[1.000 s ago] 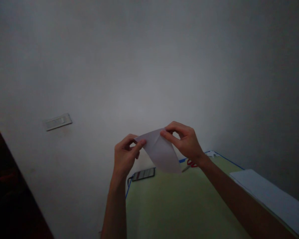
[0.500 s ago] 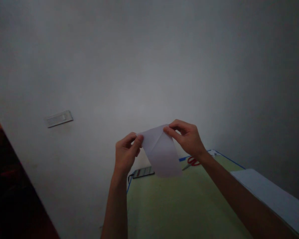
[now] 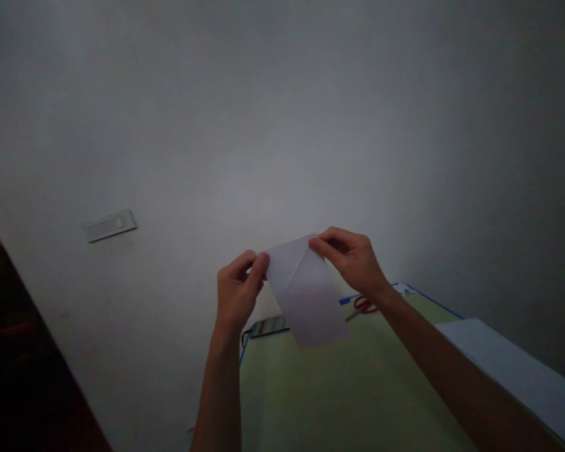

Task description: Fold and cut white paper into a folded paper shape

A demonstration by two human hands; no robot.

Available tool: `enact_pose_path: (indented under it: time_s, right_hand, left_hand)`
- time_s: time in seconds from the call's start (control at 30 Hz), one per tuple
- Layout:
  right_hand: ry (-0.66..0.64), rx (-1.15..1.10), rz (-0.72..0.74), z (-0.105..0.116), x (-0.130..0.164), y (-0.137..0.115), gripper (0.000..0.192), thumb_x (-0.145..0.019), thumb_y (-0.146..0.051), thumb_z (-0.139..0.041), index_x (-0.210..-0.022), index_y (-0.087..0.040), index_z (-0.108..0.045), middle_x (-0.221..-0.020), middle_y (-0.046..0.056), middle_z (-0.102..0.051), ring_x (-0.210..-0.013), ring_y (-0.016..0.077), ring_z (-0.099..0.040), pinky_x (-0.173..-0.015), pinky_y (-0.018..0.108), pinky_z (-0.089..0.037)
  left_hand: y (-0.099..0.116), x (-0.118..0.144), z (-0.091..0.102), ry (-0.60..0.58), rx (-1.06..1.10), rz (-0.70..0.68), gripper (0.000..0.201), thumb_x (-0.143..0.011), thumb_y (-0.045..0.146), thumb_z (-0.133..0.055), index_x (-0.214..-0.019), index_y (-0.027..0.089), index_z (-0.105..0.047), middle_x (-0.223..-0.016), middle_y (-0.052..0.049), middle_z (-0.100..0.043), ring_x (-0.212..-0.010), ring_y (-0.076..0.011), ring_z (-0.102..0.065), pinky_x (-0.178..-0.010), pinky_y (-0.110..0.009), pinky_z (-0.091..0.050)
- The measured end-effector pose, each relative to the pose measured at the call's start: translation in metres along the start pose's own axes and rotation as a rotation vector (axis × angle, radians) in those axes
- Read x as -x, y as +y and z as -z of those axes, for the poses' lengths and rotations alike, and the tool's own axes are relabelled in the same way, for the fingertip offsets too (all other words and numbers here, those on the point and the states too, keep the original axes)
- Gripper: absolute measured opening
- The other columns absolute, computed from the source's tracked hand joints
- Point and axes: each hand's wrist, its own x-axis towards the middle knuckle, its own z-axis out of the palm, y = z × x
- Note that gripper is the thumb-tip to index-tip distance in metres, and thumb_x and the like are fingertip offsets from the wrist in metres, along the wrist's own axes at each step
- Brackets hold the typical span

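Note:
A white sheet of paper [image 3: 311, 307] hangs in the air above the table, held at its upper corners. A diagonal crease or fold edge runs across its upper part. My left hand [image 3: 239, 287] pinches the upper left corner between thumb and fingers. At the upper right corner, my right hand [image 3: 351, 257] grips the paper with thumb and forefinger. Behind my right wrist lie red-handled scissors [image 3: 366, 306], partly covered by the arm. A phone [image 3: 269, 326] rests on the table beyond the paper, which hides its right end.
The green-topped table [image 3: 348, 402] has a blue edge and stands against a grey wall [image 3: 282, 125]. A stack of white paper [image 3: 513, 370] lies at the right, partly behind my forearm. Small paper scraps [image 3: 403, 289] sit at the far edge. A switch plate [image 3: 110, 226] is on the wall.
The paper's lower edge has swung down and slightly towards me, showing more of its length. Both hands keep their grip, almost in the same place.

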Motion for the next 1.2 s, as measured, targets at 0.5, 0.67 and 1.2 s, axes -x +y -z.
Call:
enact_pose_path:
  time_s: [0.5,0.67,1.2]
  right_hand:
    - [0.006,0.01,0.019,0.0,0.0,0.0,0.021,-0.09,-0.037,-0.071,-0.081,-0.02,-0.075,-0.076,0.0,-0.068,-0.072,0.0137,-0.059,-0.068,0.028,-0.046]
    - [0.018,0.011,0.007,-0.001,0.0,-0.001,0.02,-0.089,-0.037,-0.071,-0.08,-0.019,-0.075,-0.075,0.0,-0.069,-0.071,0.0138,-0.059,-0.067,0.028,-0.046]
    - [0.049,0.104,0.064,-0.003,0.001,-0.002,0.017,-0.092,-0.032,-0.069,-0.082,-0.019,-0.073,-0.079,0.001,-0.071,-0.073,0.0142,-0.062,-0.071,0.029,-0.048]
  left_hand:
    - [-0.002,-0.001,-0.002,0.052,0.027,-0.038,0.036,-0.089,0.038,-0.072,-0.062,0.017,-0.06,-0.061,0.003,-0.048,-0.054,-0.0075,-0.043,-0.043,-0.019,-0.035]
    - [-0.002,-0.001,-0.005,0.098,0.03,-0.039,0.034,-0.087,0.038,-0.074,-0.063,0.016,-0.063,-0.057,0.003,-0.048,-0.048,-0.0069,-0.042,-0.04,-0.02,-0.032]
    - [-0.001,0.002,-0.037,0.405,-0.193,-0.061,0.024,-0.095,0.038,-0.062,-0.081,0.017,-0.064,-0.067,0.002,-0.056,-0.06,-0.0097,-0.051,-0.053,-0.019,-0.039]
